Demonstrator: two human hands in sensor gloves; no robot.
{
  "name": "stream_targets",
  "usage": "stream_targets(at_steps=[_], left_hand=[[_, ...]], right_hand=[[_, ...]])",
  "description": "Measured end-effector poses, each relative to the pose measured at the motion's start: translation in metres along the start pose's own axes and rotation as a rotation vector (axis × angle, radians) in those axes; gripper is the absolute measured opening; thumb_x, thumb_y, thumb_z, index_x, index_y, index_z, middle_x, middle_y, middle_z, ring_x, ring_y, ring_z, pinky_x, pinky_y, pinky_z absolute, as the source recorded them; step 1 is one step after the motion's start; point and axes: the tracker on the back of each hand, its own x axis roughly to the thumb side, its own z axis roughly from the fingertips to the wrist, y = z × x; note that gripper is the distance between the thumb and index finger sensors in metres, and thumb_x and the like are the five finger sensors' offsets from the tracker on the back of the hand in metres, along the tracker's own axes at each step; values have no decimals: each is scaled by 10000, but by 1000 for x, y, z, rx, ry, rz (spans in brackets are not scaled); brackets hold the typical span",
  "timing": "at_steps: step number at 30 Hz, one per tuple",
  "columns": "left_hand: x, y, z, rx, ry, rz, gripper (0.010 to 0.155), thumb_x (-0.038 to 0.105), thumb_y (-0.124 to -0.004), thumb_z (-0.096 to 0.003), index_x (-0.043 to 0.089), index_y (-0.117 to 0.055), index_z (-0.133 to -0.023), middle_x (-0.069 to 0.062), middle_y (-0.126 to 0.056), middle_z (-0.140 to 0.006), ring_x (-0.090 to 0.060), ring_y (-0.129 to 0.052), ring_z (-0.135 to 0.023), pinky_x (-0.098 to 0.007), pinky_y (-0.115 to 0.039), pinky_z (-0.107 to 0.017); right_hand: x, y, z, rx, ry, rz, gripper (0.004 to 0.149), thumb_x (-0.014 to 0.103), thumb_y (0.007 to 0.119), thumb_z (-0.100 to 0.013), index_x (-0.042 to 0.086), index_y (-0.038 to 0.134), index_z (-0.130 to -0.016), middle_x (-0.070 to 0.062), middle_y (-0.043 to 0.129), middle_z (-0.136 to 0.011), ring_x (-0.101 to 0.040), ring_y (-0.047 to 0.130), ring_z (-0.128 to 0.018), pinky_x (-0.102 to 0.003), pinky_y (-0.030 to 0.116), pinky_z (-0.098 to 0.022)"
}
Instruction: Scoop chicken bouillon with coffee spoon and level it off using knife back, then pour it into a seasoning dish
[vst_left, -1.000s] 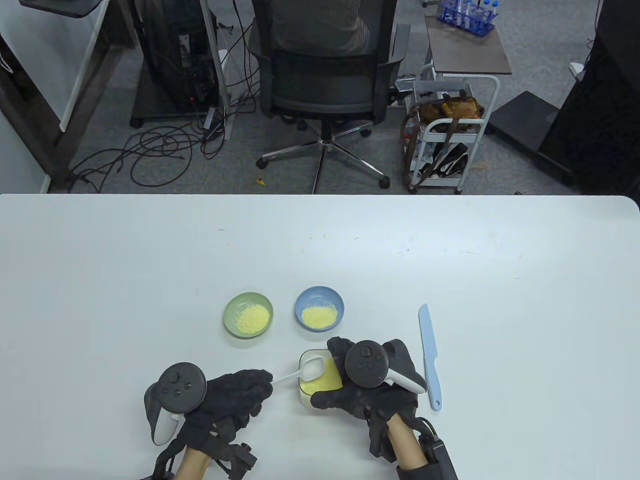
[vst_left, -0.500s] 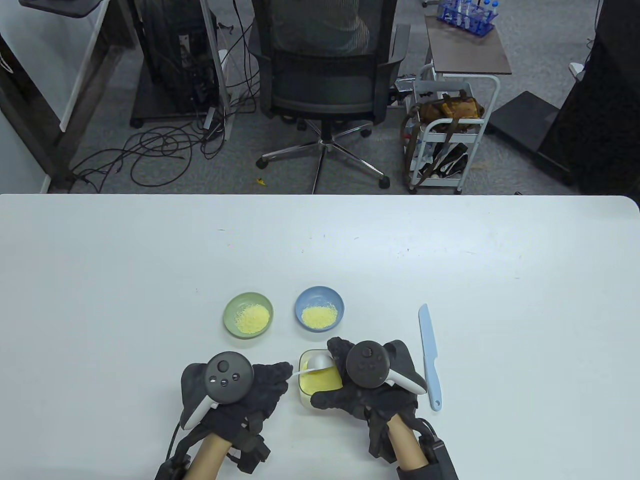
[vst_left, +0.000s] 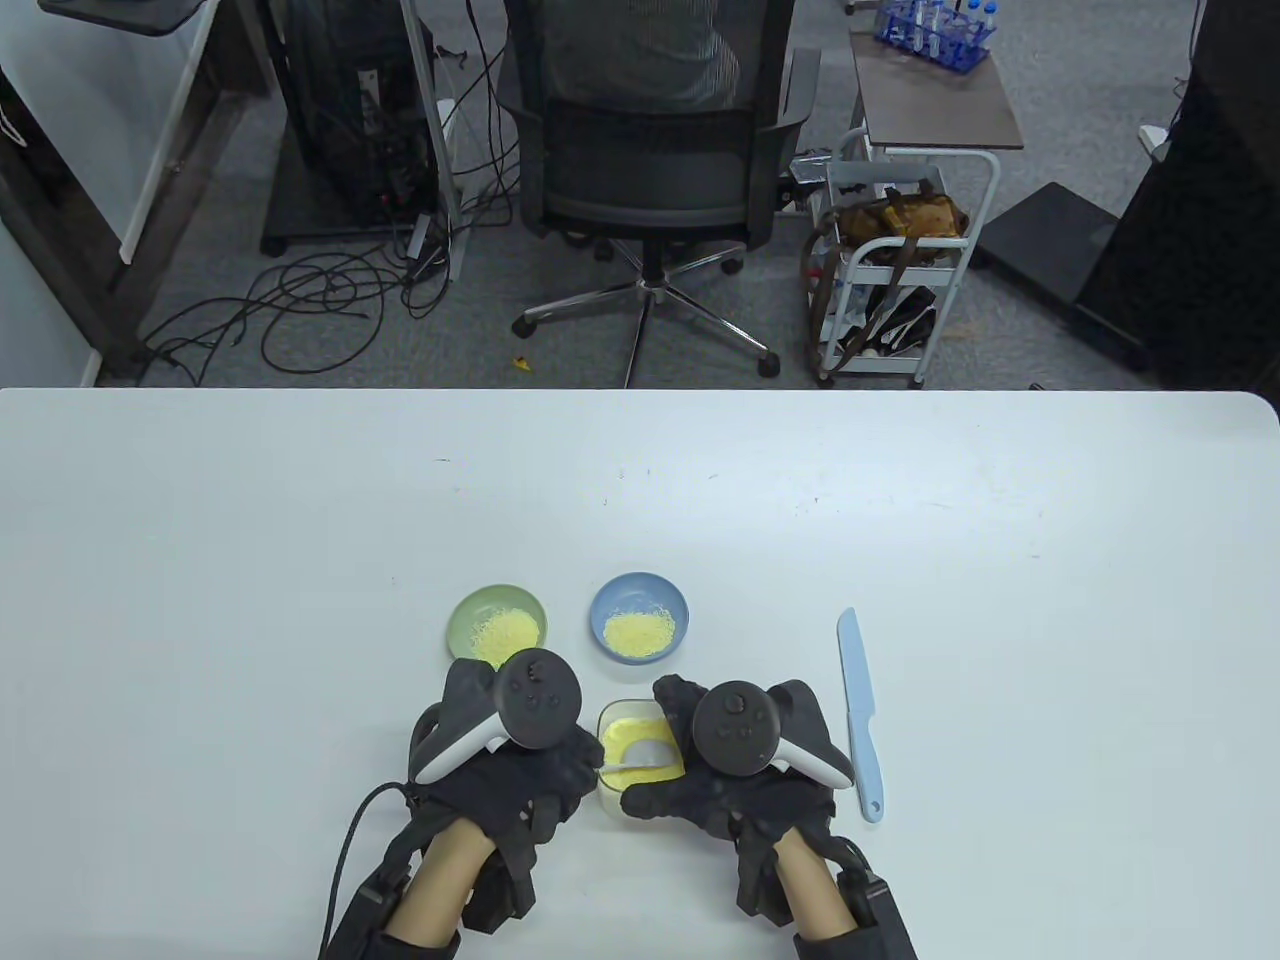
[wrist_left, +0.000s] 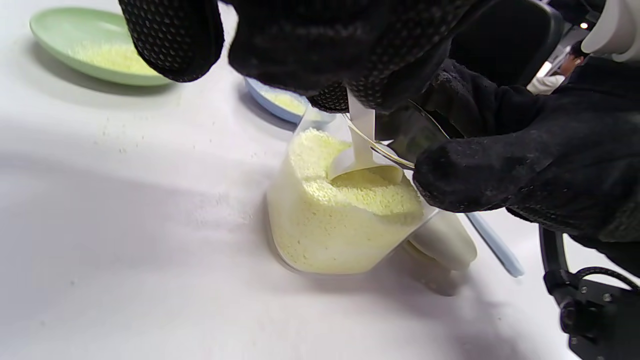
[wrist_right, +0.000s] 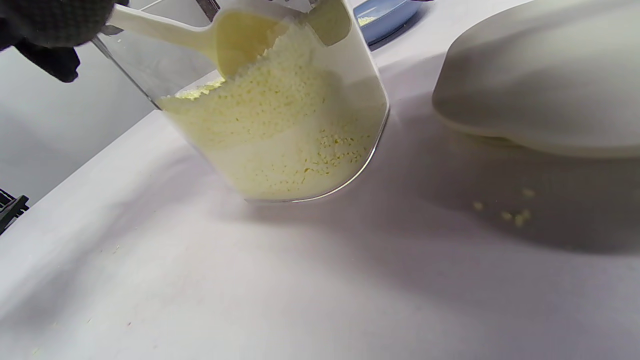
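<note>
Beside the blue dish (vst_left: 638, 617), the clear tub (vst_left: 640, 755) of bouillon (wrist_left: 345, 210) sits tilted, the right hand (vst_left: 735, 770) curled round it while the left hand (vst_left: 520, 760) pinches the white spoon (wrist_left: 361, 150), bowl dug into the granules. Loose, light grains will spill easily, so hold the stiff handle high and level. No readable labels.

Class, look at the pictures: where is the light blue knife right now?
In the table view the knife lies flat on the table's right part, just right of the right hand, untouched.
</note>
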Motion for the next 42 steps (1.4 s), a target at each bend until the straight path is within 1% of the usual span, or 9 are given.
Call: stream_targets(at_steps=[5,9,13,15,22,29,36,40,42], left_hand=[[-10,-2,-8,-70,22,140,431,313,-843,-454,-49,-901,-681,-86,-963,-138,-9,-818,68,-381,-804,-394],[-25,-14,-17,-209,15,310,448,319,-786,-483,-91,-918,-606,-14,-962,-79,7,-824,114,-339,-835,-344],[-43,-27,-22,-325,-25,578,463,311,-752,-502,-114,-890,-622,9,-962,-74,16,-832,123,-320,-845,-324],[-51,-32,-23,-341,-53,656,467,313,-739,-505,-113,-874,-641,17,-962,-79,23,-835,122,-313,-847,-321],[-57,-34,-12,-248,-60,677,472,322,-729,-505,-98,-847,-683,31,-964,-102,36,-843,108,-297,-850,-327],[-71,-49,2,-209,-149,829,480,329,-717,-519,-97,-823,-716,20,-963,-138,30,-849,82,-310,-840,-346],[-79,-60,14,-92,-208,892,481,338,-714,-517,-83,-817,-726,15,-962,-151,28,-846,75,-317,-835,-354],[-82,-64,14,-101,-259,976,482,331,-716,-519,-92,-809,-731,-1,-964,-157,15,-849,71,-329,-829,-358],[-83,-64,15,-91,-253,958,484,331,-716,-519,-95,-808,-729,-2,-964,-157,15,-850,72,-328,-829,-357]], right_hand=[[0,0,0,-2,-2,-5,1033,604,755,-442,95,67,-1020,-259,197,-1106,-597,315,-968,-747,149,-658],[0,0,0,-4,-2,-6,1032,604,755,-443,96,66,-1020,-259,198,-1105,-599,313,-967,-748,149,-658],[-1,0,0,-4,-1,-7,1033,605,755,-442,96,66,-1020,-258,199,-1106,-597,318,-967,-747,151,-659],[-1,0,0,-4,-1,-9,1033,606,754,-441,97,67,-1020,-257,199,-1106,-598,318,-966,-747,150,-659],[-1,1,0,-2,2,-12,1033,605,756,-441,98,65,-1020,-257,199,-1107,-597,319,-967,-748,150,-658],[-1,1,0,2,7,-19,1032,606,755,-441,103,62,-1019,-256,198,-1107,-598,316,-967,-747,150,-659],[-1,1,0,3,11,-20,1033,604,757,-440,107,61,-1019,-253,199,-1108,-598,317,-967,-747,150,-658],[-1,1,0,6,18,-21,1032,605,757,-439,110,61,-1018,-251,199,-1109,-600,313,-967,-748,151,-658],[-1,1,1,6,20,-20,1032,608,754,-439,113,58,-1018,-251,197,-1110,-599,316,-967,-747,150,-659]])
